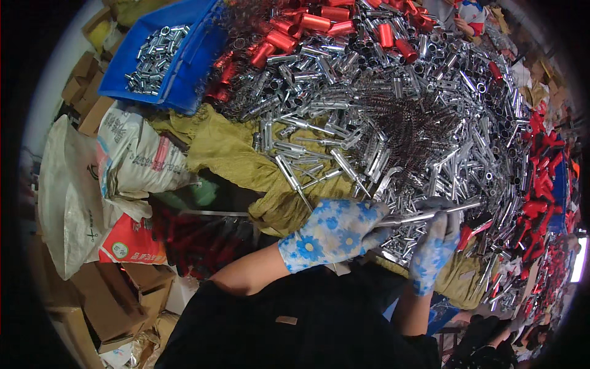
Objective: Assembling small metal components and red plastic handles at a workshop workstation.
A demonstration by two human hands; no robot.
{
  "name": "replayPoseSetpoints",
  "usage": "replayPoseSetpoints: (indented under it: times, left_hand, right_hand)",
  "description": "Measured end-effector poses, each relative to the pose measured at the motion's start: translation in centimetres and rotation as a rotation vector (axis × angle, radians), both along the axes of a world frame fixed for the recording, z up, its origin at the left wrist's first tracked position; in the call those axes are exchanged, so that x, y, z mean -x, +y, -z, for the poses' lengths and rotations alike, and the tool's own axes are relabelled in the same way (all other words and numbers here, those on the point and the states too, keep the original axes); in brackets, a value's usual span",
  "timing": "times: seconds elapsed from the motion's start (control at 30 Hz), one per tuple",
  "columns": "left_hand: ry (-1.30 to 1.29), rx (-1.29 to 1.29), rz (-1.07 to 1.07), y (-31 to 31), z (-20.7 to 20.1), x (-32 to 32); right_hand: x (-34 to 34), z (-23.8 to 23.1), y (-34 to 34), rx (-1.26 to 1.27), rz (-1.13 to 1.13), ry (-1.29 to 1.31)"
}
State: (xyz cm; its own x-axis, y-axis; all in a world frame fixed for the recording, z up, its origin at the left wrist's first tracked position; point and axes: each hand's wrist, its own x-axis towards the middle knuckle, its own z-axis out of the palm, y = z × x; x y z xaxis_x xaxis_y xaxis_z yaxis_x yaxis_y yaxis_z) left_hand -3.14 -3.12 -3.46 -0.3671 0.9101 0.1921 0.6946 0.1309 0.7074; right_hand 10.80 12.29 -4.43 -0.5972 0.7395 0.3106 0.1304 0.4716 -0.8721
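Both hands wear white gloves with blue flowers and grey palms. My left hand [341,232] is closed around one end of a slim shiny metal rod [409,218], held nearly level. At the rod's other side my right hand [435,246] pinches it between thumb and fingers; the thinner end sticks out to the right. Just beyond the hands lies a big heap of chrome metal tubes [344,166] and rods. Dark coil springs [412,132] lie in a tangle on top of the heap.
Red cylinders [314,23] lie at the far side. A blue bin [126,52] of short metal sleeves stands far left. Yellowish sacking [227,144] edges the heap; white sacks [70,197] and cardboard boxes [114,301] are at left. Another person's hand [462,24] shows far right.
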Motion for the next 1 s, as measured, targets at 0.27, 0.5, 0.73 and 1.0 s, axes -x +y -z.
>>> replayPoseSetpoints:
  times: [0.27,0.5,0.73,1.0]
  left_hand:
    - [-0.806,-0.092,0.139,1.1,1.1,-0.8]
    - [-0.462,-0.223,0.086,0.0,0.5,0.4]
    - [-0.470,-0.438,-0.018,-2.8,-0.8,2.1]
    - [0.606,-0.306,-0.451,-9.8,-1.9,7.2]
  right_hand:
    - [2.1,1.5,-3.3,-0.376,0.085,-0.136]
    - [3.6,-1.3,-4.9,0.447,-0.339,0.210]
    - [5.2,1.8,-6.6,0.561,-0.320,0.138]
    - [11.3,-0.9,-5.0,-0.064,-0.768,-0.409]
